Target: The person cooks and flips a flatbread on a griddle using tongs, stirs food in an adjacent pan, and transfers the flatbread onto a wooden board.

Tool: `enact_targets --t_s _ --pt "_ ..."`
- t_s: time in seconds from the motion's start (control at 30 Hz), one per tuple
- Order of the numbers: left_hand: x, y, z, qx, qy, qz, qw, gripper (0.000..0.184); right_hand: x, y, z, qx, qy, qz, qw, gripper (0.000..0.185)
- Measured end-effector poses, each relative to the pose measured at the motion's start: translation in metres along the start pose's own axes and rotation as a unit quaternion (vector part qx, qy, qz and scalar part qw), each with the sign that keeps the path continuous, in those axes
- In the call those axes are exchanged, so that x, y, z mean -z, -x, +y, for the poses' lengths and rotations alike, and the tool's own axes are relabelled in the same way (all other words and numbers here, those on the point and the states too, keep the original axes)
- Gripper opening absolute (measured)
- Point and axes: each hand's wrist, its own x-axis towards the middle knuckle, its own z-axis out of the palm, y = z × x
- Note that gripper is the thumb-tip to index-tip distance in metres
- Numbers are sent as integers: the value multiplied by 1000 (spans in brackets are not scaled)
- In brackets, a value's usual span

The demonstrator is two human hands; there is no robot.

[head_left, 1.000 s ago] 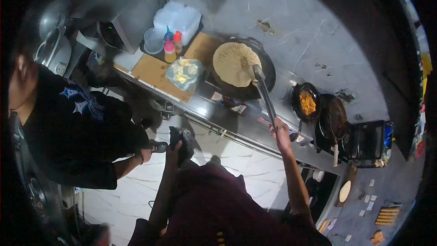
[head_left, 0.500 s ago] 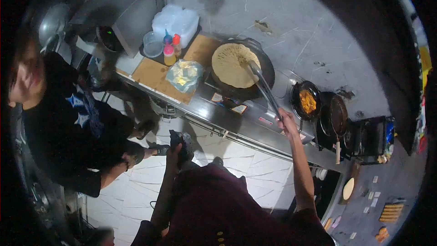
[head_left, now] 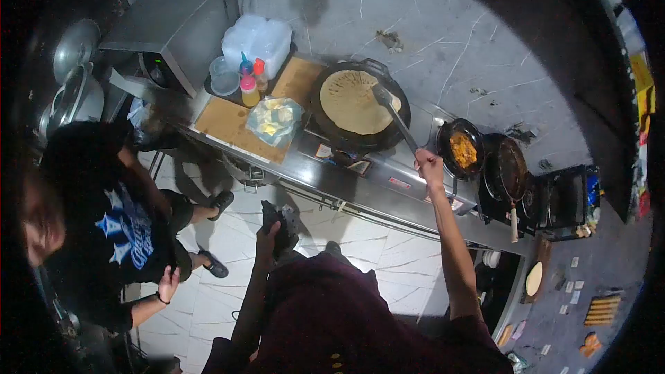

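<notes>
My right hand point(head_left: 429, 168) is closed around the handle end of long metal tongs point(head_left: 398, 119). The far end of the tongs rests at the right edge of a round, pale flatbread point(head_left: 353, 105). Small holes mark the flatbread's upper part, and it lies in a large black pan point(head_left: 386, 140) on the stove. Down in front of my body, my left hand point(head_left: 268, 239) grips a dark, crumpled bundle point(head_left: 282, 227) that looks like cloth or plastic; its kind is unclear.
Left of the pan, a brown board point(head_left: 239, 131) bears a clear plastic bag point(head_left: 276, 119) and squeeze bottles point(head_left: 250, 90). To the right are a pan of orange food point(head_left: 463, 150) and a frying pan point(head_left: 512, 170). A person in a black shirt point(head_left: 104, 221) stands at left.
The tongs have shifted from near the flatbread's middle right towards its upper right edge. My left hand still grips the dark bundle. The person at left has turned and moved their arms.
</notes>
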Motion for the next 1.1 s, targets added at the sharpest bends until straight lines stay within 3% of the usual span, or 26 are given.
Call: enact_targets --t_s 0.1,0.3,0.4,0.5,0.6,0.9,1.1 --pt "-4 4 1 11 9 1 1000 41 9 3 4 -41 -15 -8 999 25" --pt "-15 15 23 22 23 -10 999 45 8 3 22 28 -22 7 999 25" --pt "-12 8 19 31 21 -1 999 46 10 8 21 -127 -201 -5 971 25" --pt "0 -1 8 31 20 7 999 46 19 9 20 -208 -340 -67 915 26" --pt "5 -2 3 24 34 -5 999 46 16 10 17 -102 -185 23 977 26" --pt "1 -5 1 12 21 -15 1000 44 13 12 22 28 -66 23 997 25" --pt "-1 -3 8 39 10 -5 999 44 24 22 19 -30 -111 26 993 33"
